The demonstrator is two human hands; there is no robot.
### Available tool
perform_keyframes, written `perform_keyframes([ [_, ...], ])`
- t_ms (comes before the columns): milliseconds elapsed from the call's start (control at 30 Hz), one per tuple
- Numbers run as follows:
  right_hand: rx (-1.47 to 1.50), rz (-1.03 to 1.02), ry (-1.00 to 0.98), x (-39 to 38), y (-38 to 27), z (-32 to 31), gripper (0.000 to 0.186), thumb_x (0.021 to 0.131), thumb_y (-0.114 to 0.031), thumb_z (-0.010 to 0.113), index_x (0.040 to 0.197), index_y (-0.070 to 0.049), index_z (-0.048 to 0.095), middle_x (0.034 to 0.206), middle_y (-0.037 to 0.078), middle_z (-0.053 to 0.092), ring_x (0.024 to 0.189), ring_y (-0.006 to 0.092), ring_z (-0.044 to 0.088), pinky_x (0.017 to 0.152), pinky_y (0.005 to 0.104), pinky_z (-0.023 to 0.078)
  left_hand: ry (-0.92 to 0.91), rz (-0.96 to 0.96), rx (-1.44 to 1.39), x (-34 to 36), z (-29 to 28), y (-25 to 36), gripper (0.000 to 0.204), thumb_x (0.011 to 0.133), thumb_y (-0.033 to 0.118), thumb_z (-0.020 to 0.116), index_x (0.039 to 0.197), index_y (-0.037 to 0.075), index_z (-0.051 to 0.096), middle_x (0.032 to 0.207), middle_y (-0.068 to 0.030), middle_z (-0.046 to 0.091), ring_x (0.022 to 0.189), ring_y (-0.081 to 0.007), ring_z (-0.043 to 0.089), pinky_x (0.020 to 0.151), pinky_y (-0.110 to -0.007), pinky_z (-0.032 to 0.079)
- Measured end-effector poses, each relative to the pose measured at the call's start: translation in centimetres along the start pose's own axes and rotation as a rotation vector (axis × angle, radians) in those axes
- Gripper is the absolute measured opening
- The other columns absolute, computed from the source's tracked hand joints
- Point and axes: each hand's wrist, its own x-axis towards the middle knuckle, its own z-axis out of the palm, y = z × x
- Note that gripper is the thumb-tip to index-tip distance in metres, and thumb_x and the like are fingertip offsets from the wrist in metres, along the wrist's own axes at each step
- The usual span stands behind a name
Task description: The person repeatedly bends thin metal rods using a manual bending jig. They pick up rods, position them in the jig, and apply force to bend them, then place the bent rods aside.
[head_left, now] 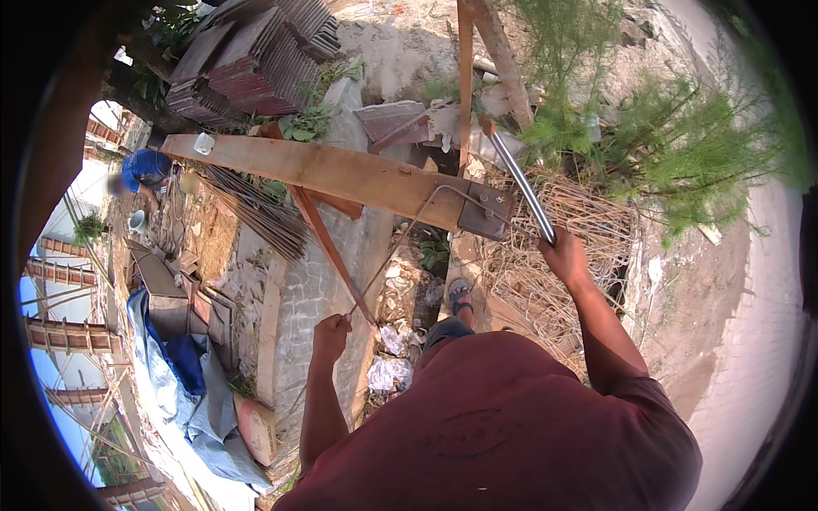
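A thin steel rod (385, 262) is pinched in my closed left hand (331, 335). It slants up to the right, bends near the board, and its far end lies over a dark metal plate (484, 213) at the right end of a long wooden board (341, 173). My right hand (563, 257) is wrapped round the lower end of a shiny metal pipe (521, 183). The pipe leans up and left, its brownish tip beyond the plate. Small pegs seem to stand on the plate, too small to make out well.
Wooden legs (328, 247) hold up the board. A heap of bent rods (558, 243) lies right of my foot (460, 294). Straight rods (256, 209) lie on the left, near a person in blue (145, 170). Stacked corrugated sheets (260, 64), a tarp (183, 400) and green plants (656, 136) surround this.
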Motion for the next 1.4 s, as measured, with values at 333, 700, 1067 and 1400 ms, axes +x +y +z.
perform_keyframes([
  [333, 0.063, 0.071, -0.176, 1.1, -1.2, -0.4, 0.035, 0.08, -0.029, 0.069, 0.072, 0.0, 0.051, 0.057, 0.007, 0.046, 0.054, 0.0157, 0.042, 0.051, 0.0353, 0.037, -0.149, 0.317, -0.081, 7.7, 3.6, 8.8, 0.036, 0.092, 0.029, 0.055, 0.074, -0.002, 0.058, 0.057, -0.006, 0.049, 0.052, -0.0114, 0.045, 0.051, -0.03, 0.038],
  [700, 0.062, 0.126, -0.12, 0.1, -1.8, -0.4, 0.032, 0.081, -0.028, 0.068, 0.075, -0.002, 0.051, 0.055, 0.004, 0.044, 0.052, 0.0127, 0.04, 0.048, 0.0328, 0.034, -0.361, 0.163, -0.127, 9.5, 2.7, 9.3, 0.032, 0.091, 0.028, 0.052, 0.078, 0.0, 0.06, 0.059, -0.0022, 0.05, 0.057, -0.011, 0.046, 0.056, -0.03, 0.038],
  [1067, -0.787, -0.373, 0.128, 6.1, 6.8, -13.6, 0.017, 0.071, -0.015, 0.063, 0.066, -0.007, 0.049, 0.059, 0.013, 0.051, 0.059, 0.035, 0.053, 0.056, 0.0434, 0.042, -0.33, 0.188, -0.161, 9.7, 3.2, 9.2, 0.033, 0.089, 0.022, 0.057, 0.067, -0.002, 0.051, 0.053, -0.0022, 0.04, 0.052, -0.0095, 0.034, 0.049, -0.031, 0.032],
  [1400, -0.822, -0.811, 0.152, 15.8, 6.7, -13.8, 0.019, 0.073, -0.015, 0.067, 0.07, -0.01, 0.049, 0.067, 0.006, 0.049, 0.07, 0.0274, 0.051, 0.068, 0.0397, 0.038, -0.307, 0.182, -0.153, 9.5, 3.1, 9.2, 0.028, 0.09, 0.021, 0.057, 0.073, -0.002, 0.058, 0.054, -0.0005, 0.042, 0.051, -0.0082, 0.035, 0.048, -0.03, 0.03],
])
